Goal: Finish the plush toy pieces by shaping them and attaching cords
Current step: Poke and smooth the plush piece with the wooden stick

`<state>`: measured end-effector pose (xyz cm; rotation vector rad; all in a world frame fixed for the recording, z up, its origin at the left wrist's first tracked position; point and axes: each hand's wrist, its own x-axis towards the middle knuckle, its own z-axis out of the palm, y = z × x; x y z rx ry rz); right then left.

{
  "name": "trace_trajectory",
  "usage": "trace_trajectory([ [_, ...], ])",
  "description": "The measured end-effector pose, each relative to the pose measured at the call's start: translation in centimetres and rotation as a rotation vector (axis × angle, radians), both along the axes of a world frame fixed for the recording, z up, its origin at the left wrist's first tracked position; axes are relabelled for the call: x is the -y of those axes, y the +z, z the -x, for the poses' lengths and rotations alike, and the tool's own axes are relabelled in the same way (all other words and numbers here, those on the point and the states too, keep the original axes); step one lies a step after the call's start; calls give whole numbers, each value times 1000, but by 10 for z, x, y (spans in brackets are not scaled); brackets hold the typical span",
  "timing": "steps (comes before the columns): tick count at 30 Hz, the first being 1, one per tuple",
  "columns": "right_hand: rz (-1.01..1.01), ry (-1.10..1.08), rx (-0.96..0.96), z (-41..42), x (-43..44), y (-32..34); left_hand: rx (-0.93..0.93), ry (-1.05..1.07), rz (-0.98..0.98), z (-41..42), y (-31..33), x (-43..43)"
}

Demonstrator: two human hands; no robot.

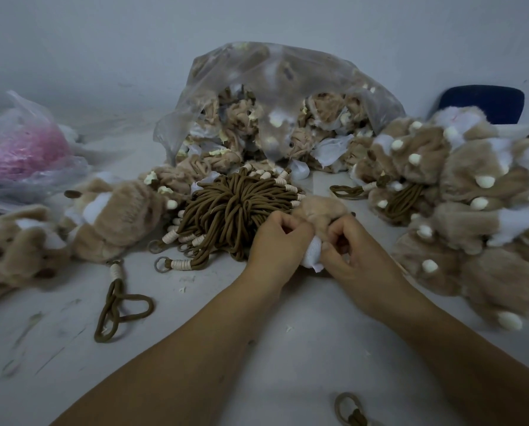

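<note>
**Work area:** white table (257,358).

1. **Plush piece** (318,207): centre of table, just R of the cord bundle (232,207), held between both hands. The tan fur end points away from the person. The white fabric end sits low, between the fingers.
2. **L hand** (277,244): fingers curled, pinching the piece's L side near the white end, i.e. clamped on the piece.
3. **R hand** (349,253): fingers curled, thumb and forefinger pinching the white end from the R, also clamped on the piece. The hands are close together w/ the piece between them.
4. **Cord bundle:** brown loops fanned out from a centre, each w/ a cream wrapped collar. Several end in a grey ring. It lies just beyond the L hand.
5. **Loose cord** (118,305): front L on the table, apart from the bundle. A 2nd cord (349,408) lies at the bottom edge, partly cut off.
6. **Clear bag** (272,87): behind the bundle, mouth toward the person, holding crumpled tan pieces w/ white scraps.
7. **R pile** (459,195): furry tan/white plush w/ cream nubs. Brown cords show among them.
8. **L group** (112,216): a few more furry plush, near the bundle.
9. **Pink bag** (20,149): far L.
10. **Blue chair** (484,103): behind the R pile.
</note>
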<state>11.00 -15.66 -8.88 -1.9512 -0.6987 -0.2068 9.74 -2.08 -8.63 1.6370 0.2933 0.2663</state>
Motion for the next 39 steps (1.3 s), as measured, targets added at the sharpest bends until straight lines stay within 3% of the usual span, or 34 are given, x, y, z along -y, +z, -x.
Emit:
trace_trajectory([
  [3,-1,26,14,-2,0,0,26,22,21,1,1,-2],
  [11,24,26,-19,-5,1,-5,23,-109,345,2,8,-4],
  [18,-24,-36,-134,-10,8,-1,105,-216,101,4,4,4],
  [24,-18,-102,-122,-11,11,-2,60,-355,-47,5,7,8],
  [34,-39,-92,-153,-12,10,-3,44,-270,-18,1,9,-1],
  [39,-28,19,-73,-7,9,0,40,-204,-235,1,7,-7],
])
